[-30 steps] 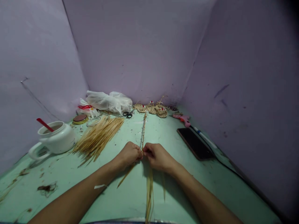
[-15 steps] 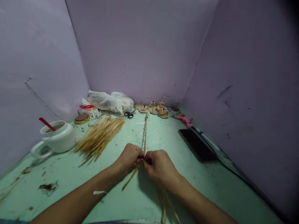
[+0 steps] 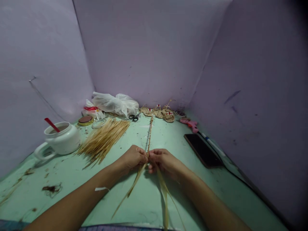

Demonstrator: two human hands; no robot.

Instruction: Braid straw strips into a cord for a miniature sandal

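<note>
A thin straw braid [image 3: 149, 133] lies straight along the green table [image 3: 144, 199], running away from me toward the back wall. My left hand [image 3: 132, 158] and my right hand [image 3: 161, 160] meet at its near end, both pinched closed on the strands where the braid stops. Loose flat straw strips [image 3: 163, 189] trail from under my fingers toward me, one slanting left and the others hanging off the front edge.
A bundle of straw [image 3: 103, 141] lies left of the braid, beside a white mug [image 3: 61, 141] with a red spoon. At the back are a plastic bag [image 3: 115, 104], scissors [image 3: 133, 118] and small woven pieces [image 3: 158, 112]. A dark phone [image 3: 202, 150] and pink glue gun [image 3: 190, 123] lie right.
Both hands stay pinched at the braid's end with small finger shifts. The loose strips have swung: one now slants left toward me, the others fan out under my right hand.
</note>
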